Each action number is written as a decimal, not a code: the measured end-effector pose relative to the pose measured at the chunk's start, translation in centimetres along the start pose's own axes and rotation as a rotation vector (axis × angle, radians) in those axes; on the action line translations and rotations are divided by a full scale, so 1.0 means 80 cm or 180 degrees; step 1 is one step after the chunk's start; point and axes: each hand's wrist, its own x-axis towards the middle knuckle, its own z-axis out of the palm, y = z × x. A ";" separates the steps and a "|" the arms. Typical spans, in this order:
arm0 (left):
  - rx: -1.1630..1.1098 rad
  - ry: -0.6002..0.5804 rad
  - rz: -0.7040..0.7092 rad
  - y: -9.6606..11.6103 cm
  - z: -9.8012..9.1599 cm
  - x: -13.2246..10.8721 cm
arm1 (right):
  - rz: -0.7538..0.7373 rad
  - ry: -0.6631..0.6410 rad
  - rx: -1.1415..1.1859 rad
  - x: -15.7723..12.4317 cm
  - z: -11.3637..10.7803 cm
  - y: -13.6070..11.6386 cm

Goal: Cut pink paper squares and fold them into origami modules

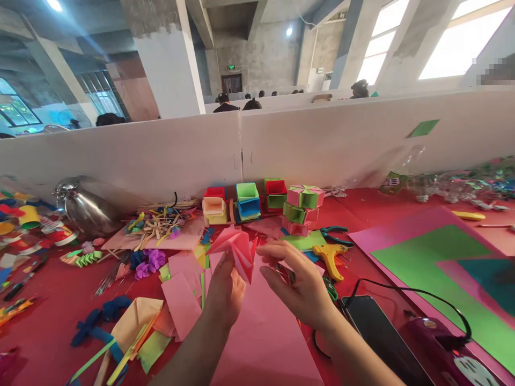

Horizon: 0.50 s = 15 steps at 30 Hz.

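Observation:
A folded pink paper piece point(237, 252) with several pointed flaps is pinched in my left hand point(226, 289), raised over the middle of the table. Just right of it, my right hand point(300, 281) has its fingers apart and curved toward the paper's right-hand point. Whether a fingertip touches that point I cannot tell; nothing shows in this hand. Beneath both hands lies a large pink paper sheet point(267, 343). Smaller pink paper pieces point(181, 303) are stacked left of my left wrist. A yellow glue gun point(330, 260) rests behind my right hand.
Folded paper boxes point(248, 201) and a pink-green paper stack point(302, 209) stand along the white partition point(169, 150). A metal jug point(90, 206) lies at left beside craft sticks point(161, 225). On the right are a phone point(382, 338), a corded power strip point(442, 348) and coloured sheets point(426, 262).

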 end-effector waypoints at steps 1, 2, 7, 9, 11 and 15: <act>-0.0020 -0.0032 0.0025 -0.001 0.000 0.000 | -0.0020 0.0067 -0.0044 0.000 0.000 0.000; -0.0038 -0.0064 0.0057 -0.001 0.000 -0.001 | -0.0050 0.0128 -0.0090 0.001 0.001 0.000; -0.0178 0.0073 0.0156 -0.004 0.000 0.001 | -0.0282 0.0270 -0.0346 -0.001 0.004 0.000; -0.0247 0.0110 0.0114 -0.005 -0.001 0.002 | -0.0360 0.0262 -0.0468 -0.002 0.006 0.001; -0.0297 0.0099 0.0074 -0.006 -0.003 0.004 | -0.0414 0.0245 -0.0591 -0.003 0.008 0.003; -0.0316 0.0100 0.0117 -0.007 -0.007 0.005 | -0.0444 0.0239 -0.0765 -0.003 0.010 0.007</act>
